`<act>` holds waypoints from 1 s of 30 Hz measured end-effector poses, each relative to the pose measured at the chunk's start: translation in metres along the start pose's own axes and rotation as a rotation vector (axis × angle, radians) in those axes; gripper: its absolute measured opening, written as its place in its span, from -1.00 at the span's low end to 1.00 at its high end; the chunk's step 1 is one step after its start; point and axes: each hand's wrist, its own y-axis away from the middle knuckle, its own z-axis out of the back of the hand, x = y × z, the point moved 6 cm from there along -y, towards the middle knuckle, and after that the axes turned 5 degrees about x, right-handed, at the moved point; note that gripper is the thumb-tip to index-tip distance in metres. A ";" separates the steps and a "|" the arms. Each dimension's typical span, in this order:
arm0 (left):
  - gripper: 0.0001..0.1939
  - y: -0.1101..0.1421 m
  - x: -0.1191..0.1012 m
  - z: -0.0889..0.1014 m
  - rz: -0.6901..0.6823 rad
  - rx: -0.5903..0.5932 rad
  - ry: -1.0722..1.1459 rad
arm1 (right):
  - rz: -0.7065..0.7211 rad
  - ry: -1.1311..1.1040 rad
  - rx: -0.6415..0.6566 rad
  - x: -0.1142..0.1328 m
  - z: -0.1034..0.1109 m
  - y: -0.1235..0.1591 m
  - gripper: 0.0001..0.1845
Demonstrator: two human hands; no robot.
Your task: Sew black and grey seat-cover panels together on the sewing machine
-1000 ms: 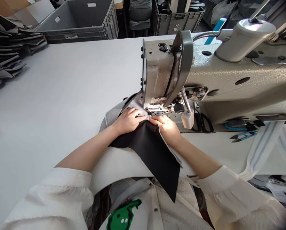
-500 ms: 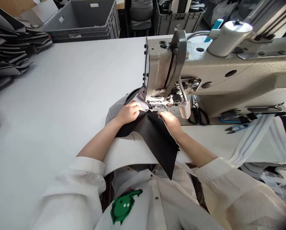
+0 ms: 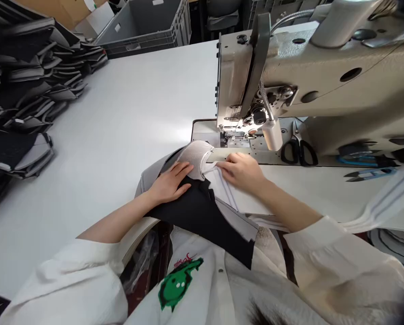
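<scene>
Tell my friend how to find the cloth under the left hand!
Find the big beige sewing machine, then look just below its left end. There, under the left hand, lies a black and grey cloth. Unlike the dark pile at the picture's far left, it lies by itself and shows a pale ribbed patch.

Black fabric [image 3: 202, 205] beside striped white tape [image 3: 227, 189]

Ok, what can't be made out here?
All in the head view:
Left hand: palm hidden by its back.
Right hand: some fingertips in its grip on the white strip, hidden by the hand.
Black fabric: patch covered by the left hand.
Sewing machine: cut off by right edge.
Gray crate: by top edge.
</scene>
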 end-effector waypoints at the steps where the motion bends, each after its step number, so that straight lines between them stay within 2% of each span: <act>1: -0.49 0.002 -0.002 0.003 0.013 0.016 -0.022 | 0.008 0.002 -0.007 -0.002 0.002 0.001 -0.68; 4: -0.58 -0.015 -0.007 0.016 0.060 0.101 -0.062 | -0.034 -0.020 -0.021 -0.022 0.015 0.015 -0.66; 5: -0.59 -0.025 -0.010 0.019 0.071 0.135 -0.061 | -0.107 -0.004 -0.055 -0.035 0.022 0.025 -0.65; 8: -0.59 -0.055 -0.020 0.026 0.055 0.185 -0.039 | -0.443 0.126 -0.182 -0.077 0.043 0.065 -0.58; 9: -0.57 -0.064 -0.023 0.026 0.049 0.185 -0.036 | -0.527 0.160 -0.189 -0.086 0.046 0.079 -0.54; 11: -0.62 -0.076 -0.027 0.022 0.050 0.175 -0.027 | -0.600 0.177 -0.141 -0.095 0.043 0.101 -0.48; 14: -0.84 -0.087 -0.020 0.012 0.086 0.109 0.084 | -0.537 0.109 -0.113 -0.088 0.035 0.118 -0.59; 16: -0.85 -0.088 -0.010 0.005 0.106 0.032 0.280 | -0.505 0.035 -0.157 -0.082 0.038 0.124 -0.66; 18: -0.83 -0.087 0.002 -0.002 0.111 -0.042 0.532 | -0.551 -0.016 -0.156 -0.084 0.042 0.130 -0.67; 21: -0.79 -0.082 0.015 -0.010 0.093 -0.118 0.803 | -0.627 -0.018 0.021 -0.091 0.044 0.130 -0.55; 23: -0.77 -0.080 0.019 -0.012 0.081 -0.127 0.883 | -0.560 -0.012 0.174 -0.086 0.043 0.120 -0.51; 26: -0.81 -0.079 0.019 -0.011 0.049 -0.105 0.940 | -0.375 -0.068 0.345 -0.062 0.039 0.093 -0.47; 30: -0.88 -0.080 0.019 -0.008 0.029 -0.077 0.948 | -0.222 -0.144 0.447 -0.034 0.032 0.050 -0.43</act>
